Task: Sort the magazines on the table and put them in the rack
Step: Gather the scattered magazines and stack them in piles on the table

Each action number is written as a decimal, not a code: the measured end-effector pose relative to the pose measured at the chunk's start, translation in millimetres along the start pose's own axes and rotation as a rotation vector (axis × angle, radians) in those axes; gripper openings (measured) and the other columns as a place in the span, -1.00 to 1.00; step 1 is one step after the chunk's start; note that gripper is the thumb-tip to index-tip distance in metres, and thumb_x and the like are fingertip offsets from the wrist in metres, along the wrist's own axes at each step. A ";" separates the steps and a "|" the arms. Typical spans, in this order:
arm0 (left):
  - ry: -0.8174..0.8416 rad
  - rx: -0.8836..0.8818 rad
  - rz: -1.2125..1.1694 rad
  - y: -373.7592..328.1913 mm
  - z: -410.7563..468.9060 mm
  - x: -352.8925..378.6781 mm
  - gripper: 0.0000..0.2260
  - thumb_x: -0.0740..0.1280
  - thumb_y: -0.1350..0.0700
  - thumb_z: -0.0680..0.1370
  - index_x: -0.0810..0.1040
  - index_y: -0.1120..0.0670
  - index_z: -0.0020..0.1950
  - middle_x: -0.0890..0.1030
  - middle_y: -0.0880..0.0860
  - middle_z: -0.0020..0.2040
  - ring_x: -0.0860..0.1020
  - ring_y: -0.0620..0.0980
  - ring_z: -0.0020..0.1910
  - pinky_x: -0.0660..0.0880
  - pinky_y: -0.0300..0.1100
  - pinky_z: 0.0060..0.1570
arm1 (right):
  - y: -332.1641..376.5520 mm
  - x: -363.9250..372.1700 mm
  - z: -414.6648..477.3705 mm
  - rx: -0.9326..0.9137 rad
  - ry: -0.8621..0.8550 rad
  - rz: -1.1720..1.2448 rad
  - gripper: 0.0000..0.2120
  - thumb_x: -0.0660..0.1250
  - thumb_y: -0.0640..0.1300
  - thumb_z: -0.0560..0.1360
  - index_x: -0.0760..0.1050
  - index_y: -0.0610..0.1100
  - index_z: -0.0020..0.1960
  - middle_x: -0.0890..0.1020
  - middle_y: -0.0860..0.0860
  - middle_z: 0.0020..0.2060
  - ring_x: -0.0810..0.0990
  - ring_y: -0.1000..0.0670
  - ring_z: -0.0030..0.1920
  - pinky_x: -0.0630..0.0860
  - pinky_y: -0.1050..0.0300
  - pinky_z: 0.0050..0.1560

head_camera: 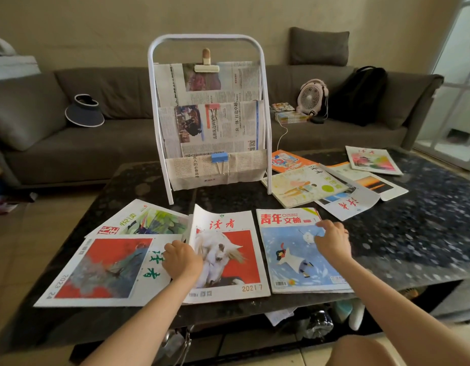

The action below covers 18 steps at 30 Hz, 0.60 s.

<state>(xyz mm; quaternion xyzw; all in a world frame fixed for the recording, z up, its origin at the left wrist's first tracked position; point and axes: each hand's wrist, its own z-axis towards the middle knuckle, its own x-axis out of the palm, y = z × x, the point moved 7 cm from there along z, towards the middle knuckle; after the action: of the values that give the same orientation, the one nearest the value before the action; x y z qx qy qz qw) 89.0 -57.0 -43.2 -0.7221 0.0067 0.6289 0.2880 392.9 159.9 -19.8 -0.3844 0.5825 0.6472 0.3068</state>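
Note:
A white metal rack (265, 128) lined with newspaper stands at the table's far middle. Several magazines lie on the dark table (426, 233). Near the front edge lie a red-and-grey cover (104, 268), a white-horse cover (228, 254) and a blue snowman cover (289, 252). My left hand (182, 260) grips the lifted left edge of the white-horse magazine. My right hand (333, 240) rests on the top right of the blue magazine, fingers bent on its cover. A green bird cover (149, 220) lies behind the left one. More magazines (307, 186) spread at the right.
A grey sofa (123, 143) runs behind the table with a visor hat (84, 110), a small fan (311, 97), a stack of books (290, 114) and a black bag (359, 93) on it. A white cable (282, 136) hangs off the sofa. Clutter sits on the shelf under the table.

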 end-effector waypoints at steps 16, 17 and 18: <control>0.158 -0.011 -0.903 -6.3 -12.2 -17.1 -0.85 0.28 0.20 0.56 0.33 0.13 0.06 0.53 0.17 0.11 0.47 0.04 -0.07 0.38 -0.23 -0.29 | 76.0 82.8 -50.9 0.121 0.675 0.678 -0.54 0.31 -0.08 0.54 0.36 -0.27 0.35 0.61 -0.15 0.00 0.63 -0.08 -0.13 0.60 0.06 -0.14; 0.162 -0.018 -0.944 -7.0 -12.1 -17.3 -0.84 0.28 0.20 0.56 0.33 0.12 0.06 0.52 0.16 0.10 0.47 0.04 -0.07 0.38 -0.23 -0.31 | 76.3 83.5 -50.9 0.102 0.694 0.727 -0.61 0.30 -0.11 0.55 0.42 -0.27 0.31 0.63 -0.16 -0.01 0.64 -0.11 -0.10 0.61 0.01 -0.06; 0.171 -0.017 -0.966 -8.7 -11.9 -17.9 -0.83 0.29 0.21 0.56 0.33 0.12 0.07 0.52 0.15 0.09 0.48 0.04 -0.07 0.40 -0.22 -0.29 | 76.7 82.6 -51.4 0.086 0.705 0.778 -0.68 0.28 -0.15 0.56 0.46 -0.25 0.27 0.64 -0.17 -0.01 0.64 -0.14 -0.07 0.60 -0.02 -0.03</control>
<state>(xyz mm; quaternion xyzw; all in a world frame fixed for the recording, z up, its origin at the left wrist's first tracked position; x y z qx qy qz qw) 99.3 -61.1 -22.7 -0.6940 -0.3104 0.3619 0.5394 292.6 94.7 -52.0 -0.3212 0.7761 0.5201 -0.1550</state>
